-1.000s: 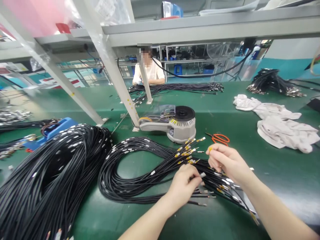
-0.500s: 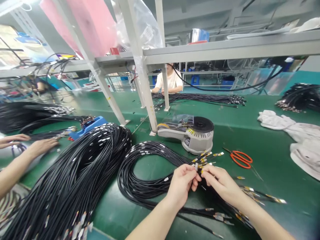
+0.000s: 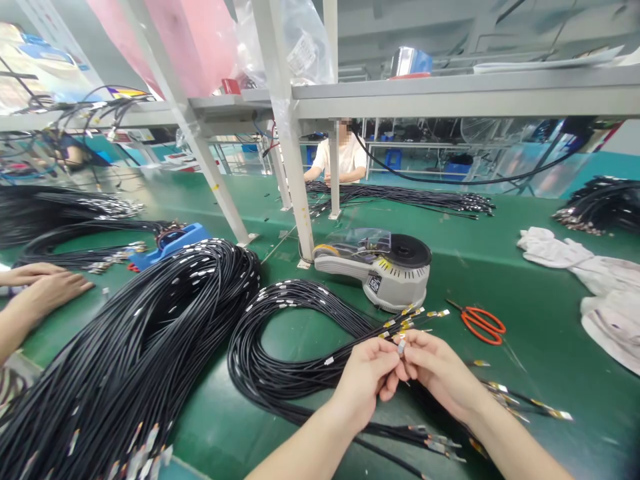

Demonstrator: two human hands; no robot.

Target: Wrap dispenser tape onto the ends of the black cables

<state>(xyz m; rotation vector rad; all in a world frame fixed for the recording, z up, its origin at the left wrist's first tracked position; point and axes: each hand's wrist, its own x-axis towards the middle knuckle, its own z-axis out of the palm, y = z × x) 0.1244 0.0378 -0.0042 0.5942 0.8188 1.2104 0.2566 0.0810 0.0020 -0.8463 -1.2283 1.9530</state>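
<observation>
Between my fingertips is a small silvery-grey connector end (image 3: 401, 347); the cable behind it is hidden by my hands. My left hand (image 3: 364, 373) pinches it from the left, fingers curled. From the other side, my right hand (image 3: 443, 368) closes thumb and fingers on the same piece. Both hands hover over a looped bundle of black cables (image 3: 241, 353) on the green table. Yellow-taped cable ends (image 3: 407, 319) fan out just beyond my fingers, and more grey-tipped ends (image 3: 437, 440) lie below my hands.
A grey tape dispenser (image 3: 397, 288) stands behind the loop. Orange-handled scissors (image 3: 483, 325) and white gloves (image 3: 557, 250) lie to the right. A bigger cable bundle (image 3: 165, 327) and a blue holder (image 3: 175, 243) are at left, near a co-worker's hands (image 3: 53, 293). Shelf posts (image 3: 295, 167) rise behind; another person (image 3: 345, 160) sits opposite.
My hands have come closer together, and the connector end now shows between my fingertips. The co-worker's hands at left have moved left. The view has shifted slightly.
</observation>
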